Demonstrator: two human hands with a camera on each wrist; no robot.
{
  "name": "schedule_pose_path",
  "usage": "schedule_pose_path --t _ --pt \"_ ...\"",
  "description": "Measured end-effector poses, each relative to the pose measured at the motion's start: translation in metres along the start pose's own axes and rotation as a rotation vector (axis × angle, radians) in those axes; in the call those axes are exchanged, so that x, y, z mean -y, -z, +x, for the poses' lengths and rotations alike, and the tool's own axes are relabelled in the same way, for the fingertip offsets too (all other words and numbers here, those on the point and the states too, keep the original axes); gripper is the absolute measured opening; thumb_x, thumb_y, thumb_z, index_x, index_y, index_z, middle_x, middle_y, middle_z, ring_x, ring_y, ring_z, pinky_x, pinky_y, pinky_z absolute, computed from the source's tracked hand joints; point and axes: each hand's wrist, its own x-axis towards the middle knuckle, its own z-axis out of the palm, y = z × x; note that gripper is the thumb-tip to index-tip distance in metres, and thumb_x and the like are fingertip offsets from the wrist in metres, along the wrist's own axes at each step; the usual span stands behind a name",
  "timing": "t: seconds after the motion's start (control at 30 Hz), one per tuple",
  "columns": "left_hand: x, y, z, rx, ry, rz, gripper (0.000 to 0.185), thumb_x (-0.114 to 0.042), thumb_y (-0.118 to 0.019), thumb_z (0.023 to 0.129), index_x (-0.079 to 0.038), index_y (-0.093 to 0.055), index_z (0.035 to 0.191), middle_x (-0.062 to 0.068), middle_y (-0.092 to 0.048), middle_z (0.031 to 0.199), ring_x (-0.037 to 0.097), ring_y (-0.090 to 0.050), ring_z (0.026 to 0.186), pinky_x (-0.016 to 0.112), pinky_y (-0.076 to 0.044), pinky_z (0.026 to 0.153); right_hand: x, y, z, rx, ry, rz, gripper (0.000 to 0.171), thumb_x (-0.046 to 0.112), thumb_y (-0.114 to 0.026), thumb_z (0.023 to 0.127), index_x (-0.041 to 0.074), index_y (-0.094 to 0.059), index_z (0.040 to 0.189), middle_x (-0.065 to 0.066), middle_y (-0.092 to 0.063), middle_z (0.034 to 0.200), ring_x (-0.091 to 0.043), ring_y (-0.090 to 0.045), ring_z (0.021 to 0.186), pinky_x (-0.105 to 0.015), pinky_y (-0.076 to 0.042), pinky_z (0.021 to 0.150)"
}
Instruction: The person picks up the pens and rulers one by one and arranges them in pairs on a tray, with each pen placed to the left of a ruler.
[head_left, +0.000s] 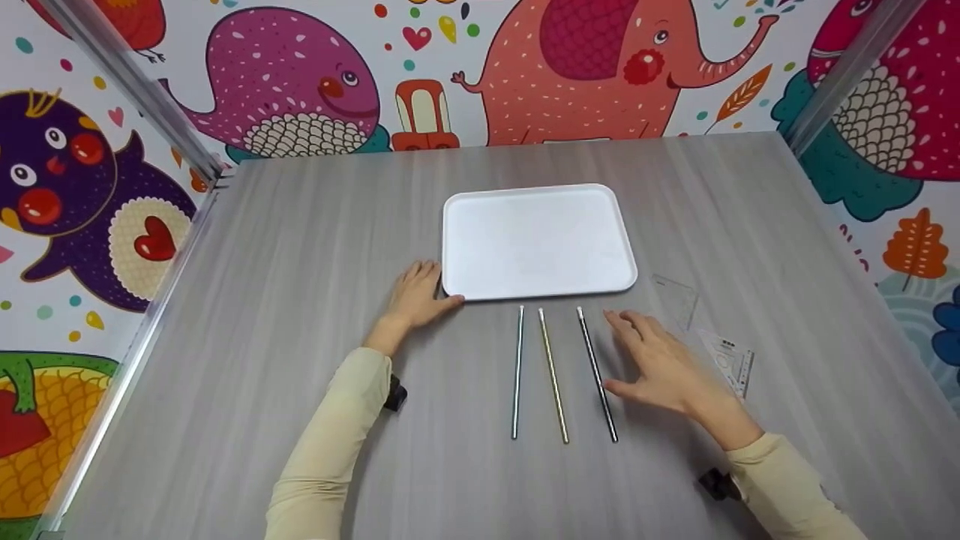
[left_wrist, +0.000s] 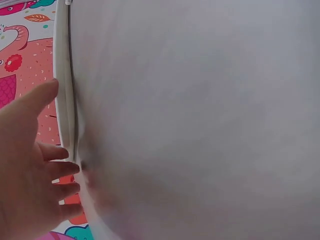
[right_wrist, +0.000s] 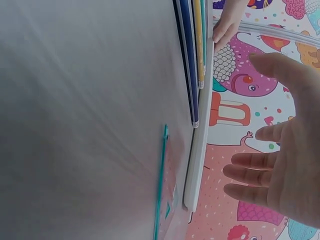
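Observation:
A white rectangular tray (head_left: 536, 240) lies on the table, and my left hand (head_left: 416, 296) rests at its near left corner. Its thumb touches the front edge while the fingers lie along the left side, loosely extended. In front of the tray three pencils lie side by side: a teal pencil (head_left: 517, 375), a gold pencil (head_left: 554, 379) and a dark blue pencil (head_left: 598, 379). My right hand (head_left: 664, 367) hovers beside the dark pencil, thumb and fingers spread, holding nothing. In the right wrist view the pencils' white-tipped ends point toward the tray rim (right_wrist: 200, 150).
Right of the tray lie two transparent set squares, a faint one (head_left: 677, 300) and a marked one (head_left: 731, 361), partly under the right hand's side. A wall with cartoon animals (head_left: 585, 75) bounds the grey table (head_left: 225, 420), with metal posts (head_left: 150, 97) at the back corners.

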Motion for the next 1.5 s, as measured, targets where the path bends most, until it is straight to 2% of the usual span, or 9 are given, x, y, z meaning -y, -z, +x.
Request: schedule_pose_path --t 0.27,0.6,0.77,0.9,1.03,1.2,1.5 --pt "-0.001 0.002 -0.001 -0.002 -0.009 -0.033 0.078 -0.048 -0.057 0.083 0.004 -0.034 0.136 0.026 -0.033 0.139 0.041 -0.023 0.131 0.047 -0.017 0.108 0.007 -0.005 0.002 -0.028 0.036 -0.025 0.094 0.051 -0.072 0.067 0.005 -0.033 0.139 -0.020 -0.046 0.122 -0.033 -0.045 0.112 -0.047 -0.039 0.092" --pt "-0.003 0.000 0.000 -0.034 -0.007 -0.096 0.073 -0.044 -0.061 0.082 0.004 -0.040 0.132 0.025 -0.037 0.137 0.036 -0.029 0.130 0.043 -0.019 0.108 0.018 -0.009 0.007 -0.036 0.078 -0.007 0.091 0.048 -0.071 0.069 0.001 -0.035 0.137 -0.019 -0.048 0.118 -0.031 -0.048 0.108 -0.045 -0.043 0.088" --pt "-0.004 0.000 0.001 -0.043 -0.014 -0.102 0.070 -0.041 -0.064 0.081 0.004 -0.043 0.131 0.025 -0.039 0.135 0.036 -0.030 0.129 0.042 -0.020 0.108 0.022 -0.012 0.009 -0.061 0.117 -0.014 0.085 0.046 -0.071 0.071 0.002 -0.038 0.136 -0.016 -0.050 0.115 -0.029 -0.050 0.103 -0.043 -0.046 0.081" --pt "-0.005 0.001 0.000 -0.052 -0.020 -0.105 0.070 -0.041 -0.064 0.080 0.004 -0.044 0.130 0.026 -0.040 0.134 0.036 -0.031 0.129 0.042 -0.020 0.108 0.030 -0.013 0.012 -0.093 0.129 -0.037 0.082 0.046 -0.070 0.071 0.003 -0.041 0.134 -0.016 -0.051 0.113 -0.029 -0.051 0.102 -0.044 -0.046 0.081" --pt "-0.003 0.000 -0.001 -0.051 0.000 -0.115 0.071 -0.042 -0.064 0.080 0.004 -0.044 0.130 0.025 -0.039 0.135 0.035 -0.030 0.129 0.041 -0.019 0.109 0.043 -0.018 0.015 -0.116 0.094 -0.049 0.082 0.048 -0.068 0.073 0.000 -0.040 0.133 -0.018 -0.052 0.112 -0.032 -0.052 0.100 -0.044 -0.045 0.082" --pt "-0.002 -0.001 -0.001 -0.051 0.022 -0.122 0.070 -0.042 -0.066 0.079 0.005 -0.046 0.127 0.025 -0.039 0.136 0.036 -0.030 0.130 0.040 -0.019 0.109 0.062 -0.028 0.014 -0.104 0.006 -0.001 0.080 0.046 -0.065 0.077 -0.005 -0.039 0.132 -0.020 -0.053 0.112 -0.034 -0.052 0.100 -0.046 -0.045 0.080" --pt "-0.002 0.002 0.001 -0.062 0.001 -0.114 0.066 -0.040 -0.069 0.077 0.006 -0.051 0.121 0.025 -0.042 0.133 0.036 -0.033 0.128 0.040 -0.020 0.109 0.079 -0.037 0.017 -0.091 -0.051 0.040 0.072 0.036 -0.067 0.078 -0.005 -0.041 0.130 -0.019 -0.054 0.110 -0.032 -0.052 0.099 -0.045 -0.047 0.079"
